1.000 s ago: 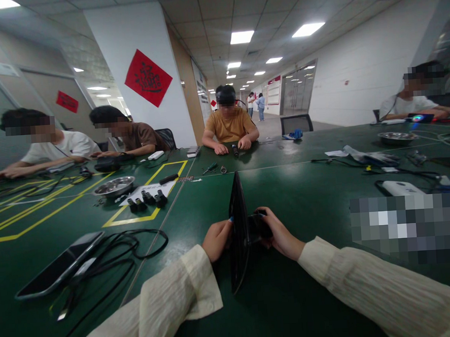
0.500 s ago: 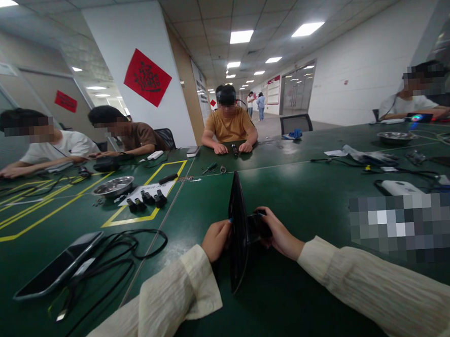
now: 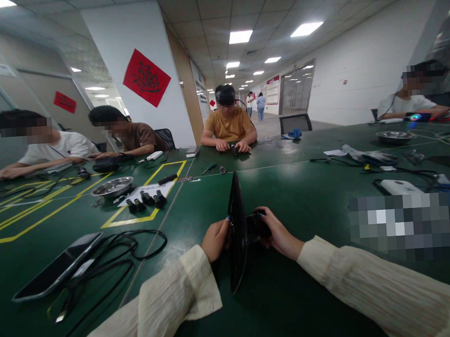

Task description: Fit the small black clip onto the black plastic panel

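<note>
A thin black panel (image 3: 236, 229) stands on edge on the green table (image 3: 295, 194), seen almost edge-on in front of me. My left hand (image 3: 214, 239) is closed against its left face, fingertips at its edge. My right hand (image 3: 278, 233) is wrapped round a small black part (image 3: 256, 224) that sits against the panel's right face. Both forearms are in cream ribbed sleeves.
A phone (image 3: 55, 268) with looped black cables (image 3: 126, 248) lies at the near left. Further left are a metal bowl (image 3: 113, 186) and small black parts (image 3: 145, 200) on paper. A white device (image 3: 399, 187) and cables lie right. Several people work around the table.
My hands and the panel have hardly moved. The person opposite in the yellow shirt has brought both hands together on a small dark object.
</note>
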A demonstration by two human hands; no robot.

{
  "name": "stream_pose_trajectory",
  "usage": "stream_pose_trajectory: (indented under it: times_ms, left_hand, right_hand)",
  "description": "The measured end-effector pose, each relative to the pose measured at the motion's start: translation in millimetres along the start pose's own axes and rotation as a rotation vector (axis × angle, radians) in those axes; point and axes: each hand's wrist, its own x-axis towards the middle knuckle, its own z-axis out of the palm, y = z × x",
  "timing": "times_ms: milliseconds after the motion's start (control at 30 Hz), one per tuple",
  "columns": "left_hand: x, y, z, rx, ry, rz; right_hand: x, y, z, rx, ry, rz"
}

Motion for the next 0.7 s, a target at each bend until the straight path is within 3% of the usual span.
stream_pose_trajectory:
  times_ms: [700]
  left_hand:
    - [-6.2,10.1,-0.6,0.38,0.084,0.153]
  right_hand:
    - [-5.2,-8.1,8.5,0.027,0.025,0.0]
